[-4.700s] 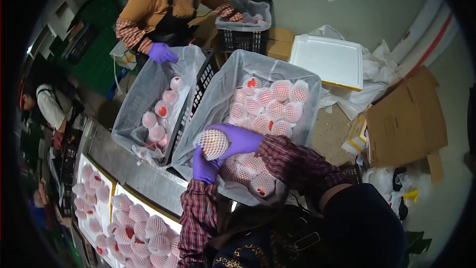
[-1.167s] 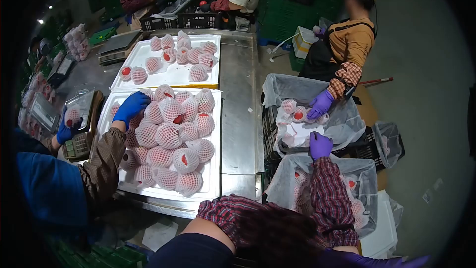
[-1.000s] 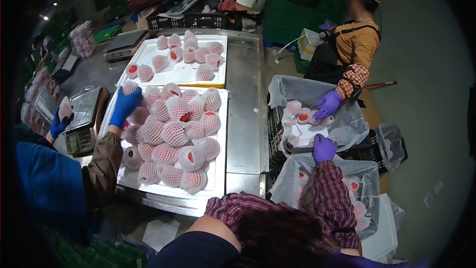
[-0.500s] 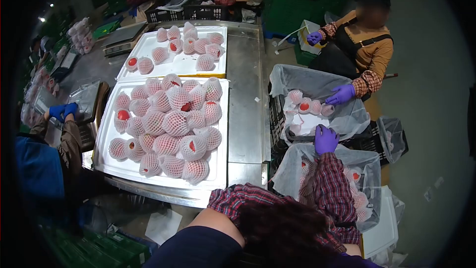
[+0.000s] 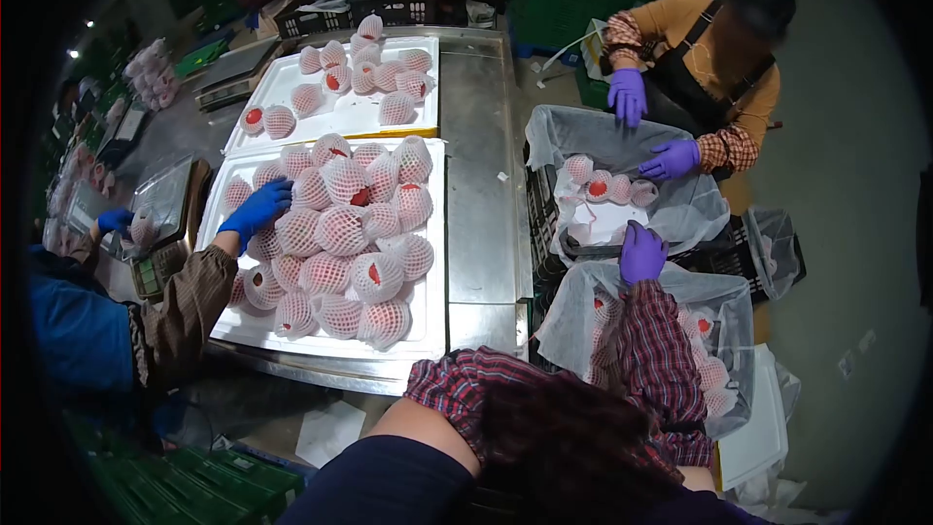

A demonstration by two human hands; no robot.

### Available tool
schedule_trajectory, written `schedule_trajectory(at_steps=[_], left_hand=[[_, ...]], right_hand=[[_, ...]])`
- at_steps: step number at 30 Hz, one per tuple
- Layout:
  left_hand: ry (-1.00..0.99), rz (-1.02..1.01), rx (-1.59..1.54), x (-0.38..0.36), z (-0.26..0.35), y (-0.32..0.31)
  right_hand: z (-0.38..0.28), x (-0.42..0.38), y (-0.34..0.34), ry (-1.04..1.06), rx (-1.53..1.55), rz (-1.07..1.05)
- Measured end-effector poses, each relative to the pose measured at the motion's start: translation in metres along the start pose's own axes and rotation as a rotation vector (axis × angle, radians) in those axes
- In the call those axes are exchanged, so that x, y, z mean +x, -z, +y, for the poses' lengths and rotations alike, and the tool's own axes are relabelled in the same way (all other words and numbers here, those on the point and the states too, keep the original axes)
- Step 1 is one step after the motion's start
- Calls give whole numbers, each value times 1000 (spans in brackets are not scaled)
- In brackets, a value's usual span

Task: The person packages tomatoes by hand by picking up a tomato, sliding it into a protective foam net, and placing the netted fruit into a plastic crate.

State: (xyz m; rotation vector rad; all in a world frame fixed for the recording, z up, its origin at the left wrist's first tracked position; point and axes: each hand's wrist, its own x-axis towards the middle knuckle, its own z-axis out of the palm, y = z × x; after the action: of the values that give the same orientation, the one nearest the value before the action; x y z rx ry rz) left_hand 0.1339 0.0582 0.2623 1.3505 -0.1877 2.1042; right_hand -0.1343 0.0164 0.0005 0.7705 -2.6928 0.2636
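Observation:
My right hand (image 5: 643, 253), in a purple glove, is at the near edge of a plastic-lined crate (image 5: 680, 219). Its fingers are curled downward; what they grip, if anything, is hidden. A few net-wrapped fruits (image 5: 598, 187) lie in that crate beside a white sheet. Below my hand, a second lined crate (image 5: 734, 331) holds more net-wrapped fruits (image 5: 712, 371), partly covered by my plaid sleeve. My left forearm's plaid sleeve crosses the bottom middle under dark hair, and the left hand itself cannot be seen.
Net-wrapped fruits (image 5: 340, 228) fill the nearer white tray (image 5: 418, 316) on the metal table (image 5: 476, 136); another tray (image 5: 350, 117) lies behind. A co-worker's blue-gloved hand (image 5: 260, 209) touches the fruits. Across the crate, another person has two purple-gloved hands (image 5: 671, 157). More people work at the back.
The left co-worker's blue-gloved hand has reached onto the fruit tray. The person opposite has lowered one purple hand toward the crate. My right hand has barely moved.

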Motion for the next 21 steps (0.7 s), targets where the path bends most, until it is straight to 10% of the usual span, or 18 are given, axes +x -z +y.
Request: schedule_trajectory(at_steps=[11,14,16,21], left_hand=[[-187,-35,-286,-26,-14,53],[-37,742,6,-81,20,79],[-32,718,44,-136,36,138],[-162,1665,190,-203,66,157]], right_hand=[[-8,-41,16,147,7,172],[-10,-74,37,137,22,144],[2,-96,49,200,42,48],[57,-137,58,6,515,-47]])
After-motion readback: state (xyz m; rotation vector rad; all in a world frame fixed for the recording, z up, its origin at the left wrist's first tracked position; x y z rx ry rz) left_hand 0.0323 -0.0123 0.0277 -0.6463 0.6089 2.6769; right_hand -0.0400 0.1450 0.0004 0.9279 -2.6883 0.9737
